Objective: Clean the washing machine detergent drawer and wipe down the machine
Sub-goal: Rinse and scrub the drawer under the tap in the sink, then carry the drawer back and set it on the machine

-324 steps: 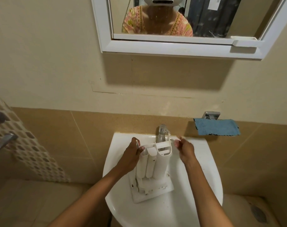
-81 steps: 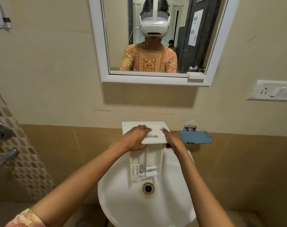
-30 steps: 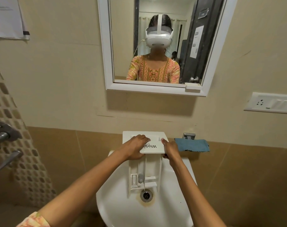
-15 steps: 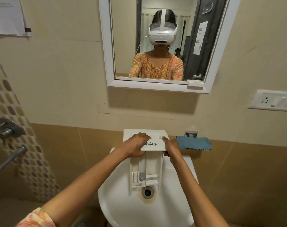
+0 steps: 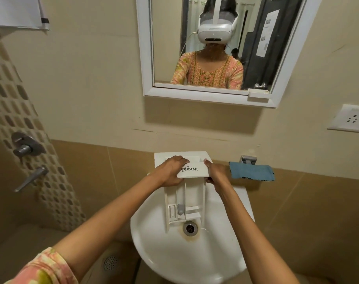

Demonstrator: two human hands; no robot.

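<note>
1 drawer (image 5: 191,171) upright over the 1 sink (image 5: 174,253), front panel up | my left hand (image 5: 170,171) and right hand (image 5: 214,175): fingers curled round the panel's ends, gripping it | 1 blue cloth (image 5: 251,171) at the wall, right.

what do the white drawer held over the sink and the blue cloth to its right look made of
White detergent drawer: probably moulded plastic, smooth and slightly glossy, given its thin ribbed walls and printed logo. Blue rectangular cloth: soft fabric, perhaps microfibre; matte, limp, with dark edging.
</note>
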